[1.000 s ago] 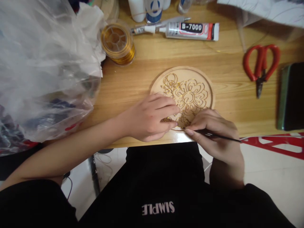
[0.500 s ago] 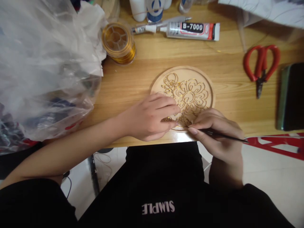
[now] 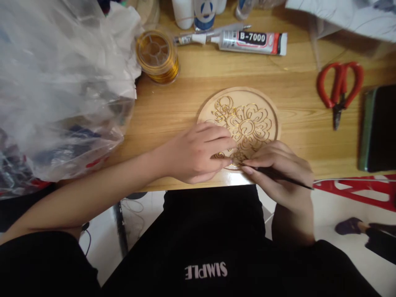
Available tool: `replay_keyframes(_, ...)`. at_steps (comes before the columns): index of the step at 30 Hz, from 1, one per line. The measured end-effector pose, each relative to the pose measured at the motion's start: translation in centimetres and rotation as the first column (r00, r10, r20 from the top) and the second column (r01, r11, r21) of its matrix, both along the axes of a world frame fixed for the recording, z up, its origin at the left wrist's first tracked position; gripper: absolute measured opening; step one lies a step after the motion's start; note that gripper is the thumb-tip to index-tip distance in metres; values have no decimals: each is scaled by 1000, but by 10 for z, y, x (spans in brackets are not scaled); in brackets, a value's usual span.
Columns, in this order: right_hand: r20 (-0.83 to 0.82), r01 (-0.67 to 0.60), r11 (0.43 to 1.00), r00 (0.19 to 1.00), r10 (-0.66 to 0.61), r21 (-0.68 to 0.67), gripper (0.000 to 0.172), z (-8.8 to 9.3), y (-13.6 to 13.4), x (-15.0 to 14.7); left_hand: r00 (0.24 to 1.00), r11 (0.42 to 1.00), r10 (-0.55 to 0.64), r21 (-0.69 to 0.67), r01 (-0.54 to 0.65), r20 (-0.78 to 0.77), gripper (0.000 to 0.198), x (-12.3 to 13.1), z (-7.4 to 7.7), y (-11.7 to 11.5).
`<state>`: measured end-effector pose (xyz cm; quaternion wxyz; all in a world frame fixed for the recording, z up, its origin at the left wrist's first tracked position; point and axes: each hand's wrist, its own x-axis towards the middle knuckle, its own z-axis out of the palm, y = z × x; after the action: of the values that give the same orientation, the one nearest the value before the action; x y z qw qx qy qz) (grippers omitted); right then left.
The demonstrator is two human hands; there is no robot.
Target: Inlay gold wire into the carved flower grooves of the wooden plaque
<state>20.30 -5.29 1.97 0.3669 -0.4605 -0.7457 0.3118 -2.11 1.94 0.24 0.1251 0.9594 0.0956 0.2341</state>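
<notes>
A round wooden disc (image 3: 266, 103) with a gold wire flower pattern lies on the wooden table near its front edge. My left hand (image 3: 194, 152) rests on the disc's lower left part, its fingertips pressing on the gold wire there. My right hand (image 3: 281, 171) grips thin black tweezers (image 3: 280, 176) like a pen, their tip touching the wire at the disc's lower edge, right beside my left fingertips. The lower part of the disc is hidden under both hands.
A spool of gold wire (image 3: 158, 57) and a B-7000 glue tube (image 3: 247, 41) lie behind the disc. Red scissors (image 3: 339, 88) and a dark phone (image 3: 379, 128) sit at the right. A big plastic bag (image 3: 58, 86) fills the left side. A person's foot (image 3: 351, 226) shows on the floor at right.
My hands stay on the disc; the tweezers' tip shifted slightly left along the wire. A person's foot has come into view on the floor at the right.
</notes>
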Motion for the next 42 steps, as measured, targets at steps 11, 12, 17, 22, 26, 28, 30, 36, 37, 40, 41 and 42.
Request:
replay_keyframes(11,-8,-53,998,999,53,-26,21,-3,2,3,999,999,-17,37,16,27,15,1,-1,-2)
replay_keyframes(12,-13,-59,998,998,58,-35,22,-3,2,4,1000,999,-17,37,16,21,15,1,-1,-2)
replay_keyframes(17,-41,-70,995,997,67,-67,24,-2,4,5,999,999,-24,30,24,21,14,1,-1,-2)
replay_keyframes(22,-31,-98,990,995,95,-104,21,2,6,5,1000,1000,-17,26,17,23,13,2,-1,-2)
replay_keyframes(26,-30,-95,981,995,91,-168,19,7,10,5,999,999,-29,26,28,40,15,2,-1,-1)
replay_keyframes(28,-26,-92,974,996,89,-208,17,10,12,4,998,999,-28,29,26,53,15,2,-2,-1)
replay_keyframes(30,-23,-107,965,994,105,-239,13,12,15,4,998,999,-18,28,16,55,15,2,-2,-1)
replay_keyframes(36,-10,-116,969,993,117,-219,12,12,15,4,1000,1000,-29,10,28,12,17,0,-3,-1)
replay_keyframes(37,-8,-106,972,994,107,-211,12,11,14,4,1000,1000,-28,8,28,6,18,0,-3,-1)
replay_keyframes(40,0,-77,977,997,79,-200,12,10,12,4,1000,1000,-22,1,22,-2,19,0,-3,-1)
replay_keyframes(41,4,-75,978,997,77,-197,12,10,12,4,1000,1000,-20,2,20,2,19,0,-4,-1)
replay_keyframes(42,7,-79,979,997,81,-189,11,9,12,4,1000,1000,-20,3,20,7,19,0,-4,-2)
